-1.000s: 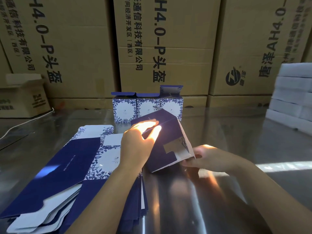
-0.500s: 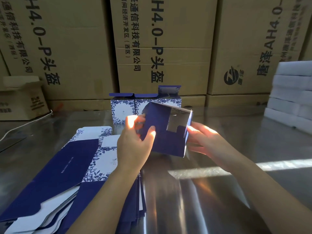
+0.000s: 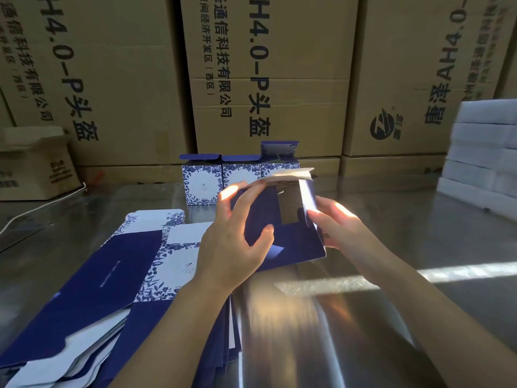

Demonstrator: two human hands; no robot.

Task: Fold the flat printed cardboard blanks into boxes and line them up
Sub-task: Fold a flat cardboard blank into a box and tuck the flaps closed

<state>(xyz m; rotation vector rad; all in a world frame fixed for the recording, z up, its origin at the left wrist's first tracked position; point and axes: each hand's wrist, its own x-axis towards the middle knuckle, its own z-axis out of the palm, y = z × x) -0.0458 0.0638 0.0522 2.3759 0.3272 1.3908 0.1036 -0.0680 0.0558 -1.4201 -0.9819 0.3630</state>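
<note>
The part-folded box is gripped at its left wall by the left hand, thumb on the blue face, and pinched at its right edge by the right hand; it is held above the table so that, by judgement, the sleeve can be squared and the white end flap tucked. 3 finished boxes are lined up just behind; the stack of flat blanks lies left, under the left forearm; brown cartons close off the rear.

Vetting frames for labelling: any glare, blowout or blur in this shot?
Head view: sunlight blows out patches of the left hand, right hand and box; a glare band crosses the shiny table; the white stack at right looks blurred; cartons look skewed by the wide lens.
</note>
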